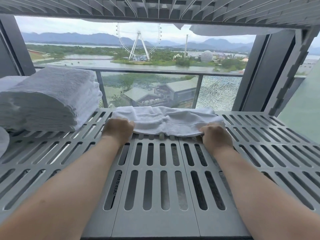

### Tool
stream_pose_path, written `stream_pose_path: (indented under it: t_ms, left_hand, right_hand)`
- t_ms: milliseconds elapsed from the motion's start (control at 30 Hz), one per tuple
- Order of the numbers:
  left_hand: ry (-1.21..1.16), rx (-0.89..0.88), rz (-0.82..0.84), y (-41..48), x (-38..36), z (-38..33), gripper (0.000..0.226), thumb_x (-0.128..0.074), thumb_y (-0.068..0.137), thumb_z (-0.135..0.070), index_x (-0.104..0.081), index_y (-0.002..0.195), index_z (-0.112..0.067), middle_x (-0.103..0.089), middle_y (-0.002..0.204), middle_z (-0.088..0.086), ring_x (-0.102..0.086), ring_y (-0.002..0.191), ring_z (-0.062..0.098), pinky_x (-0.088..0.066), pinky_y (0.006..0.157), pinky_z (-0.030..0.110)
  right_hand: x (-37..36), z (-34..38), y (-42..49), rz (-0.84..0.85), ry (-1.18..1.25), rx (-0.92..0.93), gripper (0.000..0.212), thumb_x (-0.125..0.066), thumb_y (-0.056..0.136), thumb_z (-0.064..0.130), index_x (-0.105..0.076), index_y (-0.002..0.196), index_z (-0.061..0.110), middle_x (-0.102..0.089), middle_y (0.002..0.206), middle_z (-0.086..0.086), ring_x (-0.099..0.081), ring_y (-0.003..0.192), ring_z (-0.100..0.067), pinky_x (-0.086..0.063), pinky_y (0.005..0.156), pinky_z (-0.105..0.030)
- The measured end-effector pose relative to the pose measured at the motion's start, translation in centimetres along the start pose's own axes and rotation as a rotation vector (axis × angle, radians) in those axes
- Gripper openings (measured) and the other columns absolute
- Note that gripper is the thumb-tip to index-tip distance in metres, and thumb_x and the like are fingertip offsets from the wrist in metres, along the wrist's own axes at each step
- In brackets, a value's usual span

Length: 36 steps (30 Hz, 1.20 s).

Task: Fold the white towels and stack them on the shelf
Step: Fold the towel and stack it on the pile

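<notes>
Our left hand (pixel 118 129) and right hand (pixel 215 135), fingers curled, each grip the near edge of the white towel (pixel 166 121) on the slatted shelf (pixel 155 170).

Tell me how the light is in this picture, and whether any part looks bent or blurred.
In the head view, soft daylight comes from the window behind the shelf, without hard shadows; the wide lens of this view bends the shelf and the window frame near the edges; the towel, left hand and right hand look sharp, the stack of towels smeared.
</notes>
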<state>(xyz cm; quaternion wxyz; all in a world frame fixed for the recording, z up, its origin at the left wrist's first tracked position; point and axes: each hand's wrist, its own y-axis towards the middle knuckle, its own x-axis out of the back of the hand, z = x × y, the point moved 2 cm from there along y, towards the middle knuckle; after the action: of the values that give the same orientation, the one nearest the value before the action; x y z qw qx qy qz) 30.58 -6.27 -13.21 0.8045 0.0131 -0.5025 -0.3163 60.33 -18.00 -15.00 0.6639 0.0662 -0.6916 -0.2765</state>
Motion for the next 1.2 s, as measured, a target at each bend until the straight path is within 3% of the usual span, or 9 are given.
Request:
stream_pose_path:
  t_ms: [100,333,500,700,800,933,1000,1100,1200]
  left_hand:
    - [-0.057,0.112,0.057,-0.1,0.1,0.8,0.033,-0.048,0.086,0.002,-0.067,0.104,-0.018,-0.068,0.100,0.005,-0.070,0.087,0.029,-0.051,0.062,0.033]
    - [-0.026,0.202,0.110,-0.9,0.5,0.1,0.029,-0.054,0.083,0.004,-0.070,0.097,-0.015,-0.069,0.095,0.003,-0.068,0.087,0.023,-0.046,0.058,0.029]
    - [-0.029,0.219,0.094,-1.6,0.4,-0.1,0.030,-0.052,0.085,0.003,-0.070,0.103,-0.014,-0.066,0.098,0.004,-0.066,0.091,0.025,-0.044,0.060,0.031]
    - [-0.021,0.191,0.161,-1.5,0.9,-0.5,0.037,-0.049,0.089,-0.004,-0.065,0.120,-0.017,-0.062,0.115,0.004,-0.060,0.108,0.025,-0.043,0.068,0.033]
    - [-0.023,0.207,0.196,-1.4,1.6,-1.5,0.041,-0.046,0.090,-0.007,-0.061,0.127,-0.014,-0.058,0.122,0.008,-0.055,0.115,0.028,-0.048,0.082,0.038]
    - [-0.154,-0.049,-0.069,-1.4,2.9,-3.8,0.035,-0.048,0.085,-0.001,-0.060,0.114,-0.016,-0.060,0.105,0.006,-0.059,0.097,0.027,-0.045,0.066,0.037]
    - [-0.173,-0.200,-0.149,-1.3,3.1,-4.9,0.034,-0.049,0.083,0.003,-0.058,0.109,-0.017,-0.057,0.093,0.004,-0.058,0.083,0.026,-0.039,0.055,0.035]
    - [-0.188,-0.208,-0.147,-0.9,3.0,-5.1,0.027,-0.048,0.081,0.004,-0.057,0.099,-0.014,-0.053,0.085,0.002,-0.046,0.069,0.024,-0.037,0.053,0.034]
    - [-0.196,-0.198,-0.109,-0.4,2.8,-4.9,0.022,-0.044,0.086,0.001,-0.054,0.100,-0.013,-0.059,0.097,0.007,-0.058,0.083,0.027,-0.040,0.057,0.035]
  right_hand:
    - [0.5,-0.3,-0.1,0.032,-0.003,-0.075,0.030,-0.046,0.085,-0.004,-0.072,0.086,0.009,-0.066,0.086,-0.012,-0.062,0.081,-0.030,-0.058,0.069,-0.039]
    - [0.9,-0.7,-0.8,0.050,0.086,-0.204,0.029,-0.043,0.085,-0.008,-0.069,0.080,0.003,-0.064,0.083,-0.013,-0.061,0.075,-0.029,-0.058,0.071,-0.041]
    - [1.1,-0.8,-1.4,0.056,0.107,-0.224,0.026,-0.043,0.085,-0.008,-0.063,0.074,0.003,-0.056,0.076,-0.009,-0.051,0.068,-0.026,-0.043,0.061,-0.032]
    - [1.4,0.0,-2.2,0.080,0.029,-0.163,0.023,-0.042,0.086,-0.004,-0.062,0.082,0.005,-0.056,0.083,-0.007,-0.050,0.073,-0.025,-0.041,0.062,-0.032]
    - [1.5,0.4,-2.3,0.018,-0.009,-0.075,0.028,-0.044,0.084,-0.002,-0.068,0.094,0.008,-0.065,0.092,-0.009,-0.054,0.078,-0.026,-0.048,0.068,-0.035]
    - [1.3,1.7,-1.9,-0.040,0.023,0.181,0.039,-0.047,0.086,0.001,-0.067,0.115,0.016,-0.068,0.101,-0.008,-0.061,0.097,-0.027,-0.053,0.086,-0.038]
    - [1.3,2.6,-1.8,-0.015,0.044,0.238,0.031,-0.051,0.088,0.005,-0.070,0.109,0.017,-0.067,0.099,-0.005,-0.061,0.097,-0.026,-0.055,0.081,-0.039]
    - [1.2,3.5,-1.7,0.013,0.020,0.270,0.018,-0.051,0.091,0.010,-0.068,0.096,0.014,-0.064,0.093,-0.003,-0.061,0.091,-0.025,-0.057,0.072,-0.038]
    - [1.3,3.8,-1.3,0.009,0.038,0.245,0.017,-0.049,0.091,0.006,-0.065,0.093,0.012,-0.063,0.089,-0.005,-0.061,0.087,-0.026,-0.055,0.068,-0.035]
